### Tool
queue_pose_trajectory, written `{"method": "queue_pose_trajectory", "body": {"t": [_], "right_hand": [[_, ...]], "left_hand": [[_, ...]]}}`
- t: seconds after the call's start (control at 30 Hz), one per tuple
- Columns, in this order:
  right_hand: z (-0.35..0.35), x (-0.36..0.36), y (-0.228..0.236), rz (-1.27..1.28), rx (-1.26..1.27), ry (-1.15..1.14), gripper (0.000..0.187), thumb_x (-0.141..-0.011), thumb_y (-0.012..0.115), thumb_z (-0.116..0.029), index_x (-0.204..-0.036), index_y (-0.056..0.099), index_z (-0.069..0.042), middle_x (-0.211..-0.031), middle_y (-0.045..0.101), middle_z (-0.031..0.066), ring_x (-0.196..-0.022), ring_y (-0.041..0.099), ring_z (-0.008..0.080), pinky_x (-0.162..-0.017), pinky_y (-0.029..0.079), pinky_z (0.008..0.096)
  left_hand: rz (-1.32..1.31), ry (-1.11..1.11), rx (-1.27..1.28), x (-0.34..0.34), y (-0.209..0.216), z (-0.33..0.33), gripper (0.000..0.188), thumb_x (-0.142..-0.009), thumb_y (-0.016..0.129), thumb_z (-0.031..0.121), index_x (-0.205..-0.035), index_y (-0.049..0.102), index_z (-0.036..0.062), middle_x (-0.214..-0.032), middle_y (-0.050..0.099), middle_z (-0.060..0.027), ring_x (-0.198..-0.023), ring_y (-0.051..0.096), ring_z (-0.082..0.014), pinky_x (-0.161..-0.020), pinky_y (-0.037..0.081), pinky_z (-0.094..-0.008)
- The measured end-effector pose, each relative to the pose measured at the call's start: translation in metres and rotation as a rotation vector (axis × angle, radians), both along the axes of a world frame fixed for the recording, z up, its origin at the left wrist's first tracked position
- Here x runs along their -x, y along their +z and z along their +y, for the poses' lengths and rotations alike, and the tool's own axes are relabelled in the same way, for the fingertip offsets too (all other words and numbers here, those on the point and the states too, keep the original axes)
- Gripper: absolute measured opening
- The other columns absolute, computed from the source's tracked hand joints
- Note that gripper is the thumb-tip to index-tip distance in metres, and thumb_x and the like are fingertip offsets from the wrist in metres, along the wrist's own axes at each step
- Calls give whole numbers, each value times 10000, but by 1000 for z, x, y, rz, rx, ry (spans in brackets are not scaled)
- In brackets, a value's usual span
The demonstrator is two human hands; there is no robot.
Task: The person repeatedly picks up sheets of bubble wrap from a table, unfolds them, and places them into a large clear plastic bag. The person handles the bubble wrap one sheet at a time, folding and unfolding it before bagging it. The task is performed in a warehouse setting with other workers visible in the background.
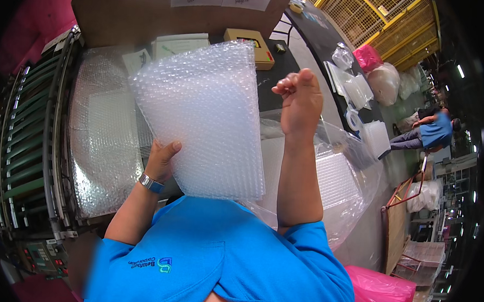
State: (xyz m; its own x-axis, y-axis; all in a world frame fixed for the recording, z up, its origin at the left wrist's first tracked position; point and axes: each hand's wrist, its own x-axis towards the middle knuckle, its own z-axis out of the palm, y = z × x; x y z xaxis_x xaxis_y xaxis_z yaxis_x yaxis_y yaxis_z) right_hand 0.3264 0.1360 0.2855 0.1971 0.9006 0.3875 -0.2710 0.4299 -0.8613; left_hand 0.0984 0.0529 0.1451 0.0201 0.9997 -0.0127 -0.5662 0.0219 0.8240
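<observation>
A clear bubble wrap bag [205, 116], flat and roughly rectangular, is held up in front of my chest. My left hand [162, 159] grips its lower left edge, with the thumb on the near face and the other fingers hidden behind. To the right of the bag, my right hand [301, 99] is raised apart from it. Its fingers are curled in, and nothing shows in them. Below my right forearm lies a stack of bubble wrap sheets [336, 180] in a clear plastic bag [369, 182].
More bubble wrap [103, 143] lies at left beside a machine with rollers [26, 134]. A yellow box [260, 56] and a brown board [123, 11] stand beyond. On the right are a dark table [335, 52] with plastic packs, another person [434, 131] and a pink plastic bundle [382, 292].
</observation>
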Motion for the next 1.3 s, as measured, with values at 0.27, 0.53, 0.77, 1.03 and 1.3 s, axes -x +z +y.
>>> {"method": "queue_pose_trajectory", "body": {"t": [0.27,0.53,0.77,1.03,1.3], "right_hand": [[7,4,-26,-288,65,-133,254,-839,552,-271,-728,510,-47,-606,468,-16,-559,435,35,-531,373,180],[1,3,3,-337,-22,-40,196,-832,567,-219,-750,520,-48,-662,484,-20,-596,438,46,-554,378,181],[8,10,-16,-288,-59,-161,203,-851,535,-192,-709,513,-48,-656,463,-7,-579,401,57,-556,377,204],[9,-14,5,2,-18,-114,214,-841,540,-273,-752,503,-81,-631,466,-4,-542,451,77,-523,435,237],[12,16,-21,56,-7,-25,203,-837,552,-209,-699,519,-63,-689,511,24,-560,470,85,-541,415,210]], "left_hand": [[28,5,-20,-5,1,1,615,-657,715,222,-1148,416,5,-1086,514,-89,-998,476,-184,-883,368,-341],[34,-12,23,2,0,-2,622,-646,722,219,-1148,418,10,-1085,512,-85,-992,476,-181,-872,374,-338],[92,-19,-74,-9,16,-2,620,-658,718,200,-1159,405,11,-1094,504,-89,-1001,470,-188,-884,365,-342],[82,111,-39,0,15,3,598,-694,693,196,-1172,388,5,-1101,495,-105,-1007,468,-197,-889,363,-344],[223,71,-57,-8,19,5,598,-693,698,213,-1164,392,8,-1092,498,-98,-986,479,-193,-866,382,-334]]}}
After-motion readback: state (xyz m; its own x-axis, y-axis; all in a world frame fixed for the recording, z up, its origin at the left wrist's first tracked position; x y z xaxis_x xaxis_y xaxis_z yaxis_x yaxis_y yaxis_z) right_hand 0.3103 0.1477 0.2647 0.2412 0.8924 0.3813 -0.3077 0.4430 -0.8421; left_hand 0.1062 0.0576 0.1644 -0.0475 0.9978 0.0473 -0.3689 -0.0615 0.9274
